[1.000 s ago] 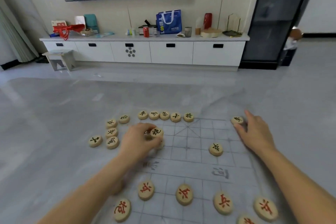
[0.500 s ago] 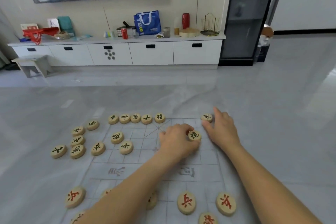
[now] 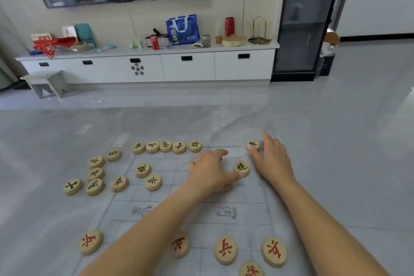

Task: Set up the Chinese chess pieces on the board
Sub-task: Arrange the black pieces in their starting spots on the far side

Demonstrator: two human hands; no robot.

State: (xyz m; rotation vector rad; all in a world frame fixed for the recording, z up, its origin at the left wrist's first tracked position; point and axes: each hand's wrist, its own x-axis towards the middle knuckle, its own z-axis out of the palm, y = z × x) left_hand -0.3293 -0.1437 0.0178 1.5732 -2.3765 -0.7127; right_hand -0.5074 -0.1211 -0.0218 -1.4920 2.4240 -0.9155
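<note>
Head: left hand (image 3: 209,173) touching black piece (image 3: 242,168)

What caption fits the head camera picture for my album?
Left hand touches a cannon piece, right hand the corner piece, on the board.

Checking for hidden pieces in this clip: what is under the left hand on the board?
Under the left hand only the rim of one wooden piece shows, on the board. Its character is covered, and so is anything else beneath the palm.
</note>
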